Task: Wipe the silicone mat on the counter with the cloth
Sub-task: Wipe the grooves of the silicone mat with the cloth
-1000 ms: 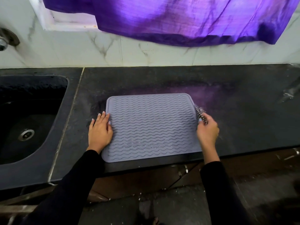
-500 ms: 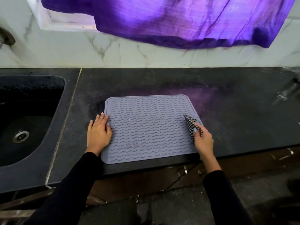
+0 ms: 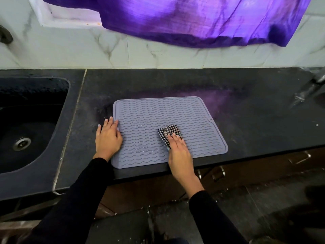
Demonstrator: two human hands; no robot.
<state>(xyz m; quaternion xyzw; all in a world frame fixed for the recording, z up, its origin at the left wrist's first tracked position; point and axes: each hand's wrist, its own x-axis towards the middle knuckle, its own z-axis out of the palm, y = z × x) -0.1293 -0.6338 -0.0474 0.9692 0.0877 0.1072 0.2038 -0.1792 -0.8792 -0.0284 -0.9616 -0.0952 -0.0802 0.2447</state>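
Pressing flat, the right hand (image 3: 178, 148) holds the cloth (image 3: 168, 133) down on the mat (image 3: 158, 111), just right of its middle; its fingers (image 3: 175, 138) lie nearly straight on the checked fabric, gripping nothing. The left hand (image 3: 107, 138) rests open across the mat's left edge, palm down, steadying it on the desk (image 3: 246, 120). The mat's near edge lies close to the desk's lip. If the left hand eased off, a hard stroke could drag the mat sideways or bunch the small cloth under the palm.

Left hand (image 3: 107, 138) lies flat, fingers straight toward 12 o'clock. Right hand (image 3: 179, 150) presses flat, fingers toward 11 o'clock.
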